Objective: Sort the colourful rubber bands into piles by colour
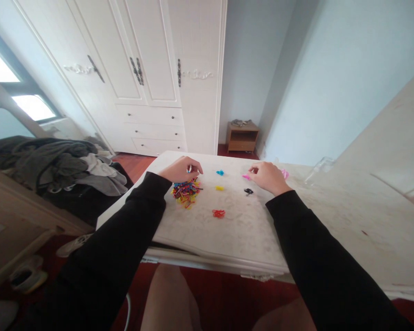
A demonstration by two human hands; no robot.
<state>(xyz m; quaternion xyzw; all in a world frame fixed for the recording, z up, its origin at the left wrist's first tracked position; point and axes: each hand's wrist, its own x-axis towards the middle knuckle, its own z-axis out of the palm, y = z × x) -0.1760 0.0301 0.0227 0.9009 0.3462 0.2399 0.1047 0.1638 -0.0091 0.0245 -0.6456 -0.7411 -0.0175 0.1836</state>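
Note:
Over the far edge of a mixed pile of small coloured elastic hair bands [186, 193] hovers my left hand [182, 169], its fingers loosely curved and apart, with no band visible in them. My right hand [268, 176] has its fingertips pinched together at a small heap of pink hair bands [246, 176]; the exact contact is too small to see. Between the hands lie a blue bunch [220, 173] and a yellow bunch [219, 188]. A black bunch [248, 191] is just below my right fingertips, and a red bunch [218, 214] lies nearer to me.
The white tabletop [227, 239] carries a clear plastic item [320, 170] at the right, and something pink [284, 174] shows behind my right hand. Clothes [62, 165] are heaped at the left. A white wardrobe [152, 46] and small wooden cabinet [242, 138] stand beyond.

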